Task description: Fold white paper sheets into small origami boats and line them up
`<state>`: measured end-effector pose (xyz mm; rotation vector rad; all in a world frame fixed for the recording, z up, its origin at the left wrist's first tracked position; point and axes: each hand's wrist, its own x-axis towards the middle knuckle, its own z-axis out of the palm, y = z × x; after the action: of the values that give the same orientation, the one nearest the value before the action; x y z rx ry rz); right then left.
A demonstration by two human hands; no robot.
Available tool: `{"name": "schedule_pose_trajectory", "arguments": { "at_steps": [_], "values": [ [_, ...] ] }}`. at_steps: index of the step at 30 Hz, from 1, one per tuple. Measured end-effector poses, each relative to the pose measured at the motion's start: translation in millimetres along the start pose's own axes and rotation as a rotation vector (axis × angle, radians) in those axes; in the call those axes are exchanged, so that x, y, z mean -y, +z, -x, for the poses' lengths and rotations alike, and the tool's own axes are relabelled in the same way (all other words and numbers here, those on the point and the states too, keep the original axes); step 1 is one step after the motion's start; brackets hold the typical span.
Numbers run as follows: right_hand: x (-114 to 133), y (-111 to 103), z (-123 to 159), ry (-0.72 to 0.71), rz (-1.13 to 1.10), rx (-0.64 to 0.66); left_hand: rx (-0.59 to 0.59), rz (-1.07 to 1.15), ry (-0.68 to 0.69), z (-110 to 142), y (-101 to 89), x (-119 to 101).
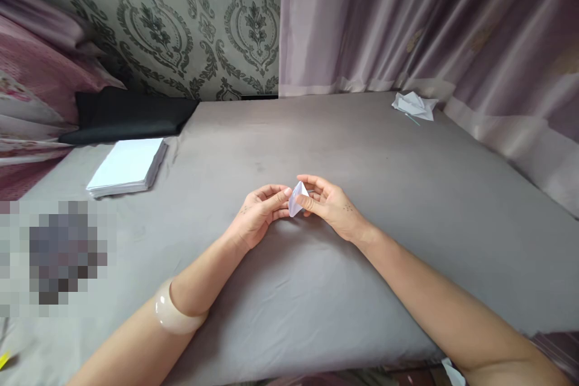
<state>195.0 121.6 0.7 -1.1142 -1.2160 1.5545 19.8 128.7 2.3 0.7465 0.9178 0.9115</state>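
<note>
A small piece of folded white paper is held between my two hands, just above the grey cloth surface. It has a pointed top and slanting sides. My left hand pinches its left edge between thumb and fingers. From the other side, my right hand grips it, with the thumb across the front and the fingers behind. Parts of the paper are covered by my fingertips. A pale bangle circles my left forearm.
On the left lies a stack of white paper, with a black cloth behind it. Folded white paper pieces rest at the far right by the purple curtain. Something blurred out is at the left. The grey sheet spreads across the surface.
</note>
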Motion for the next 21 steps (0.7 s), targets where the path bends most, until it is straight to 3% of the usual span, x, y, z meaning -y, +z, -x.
{"name": "schedule_pose_trajectory", "arguments": {
  "at_steps": [6, 12, 14, 18, 21],
  "values": [
    [1, 0, -2, 0.001, 0.044, -0.029, 0.038, 0.004, 0.017, 0, -0.7, 0],
    [-18, 1, -6, -0.109, 0.261, -0.153, -0.002, -0.256, 0.117, 1, 9.1, 10],
    [-21, 1, -7, -0.121, 0.274, -0.159, 0.035, -0.271, 0.120, 0, 9.5, 11],
    [-15, 1, -7, -0.077, 0.161, -0.151, 0.104, -0.240, 0.096, -4, 5.5, 11],
    [-7, -1, -6, 0.013, 0.127, -0.092, 0.068, -0.272, 0.126, -6, 4.8, 10]
  ]
}}
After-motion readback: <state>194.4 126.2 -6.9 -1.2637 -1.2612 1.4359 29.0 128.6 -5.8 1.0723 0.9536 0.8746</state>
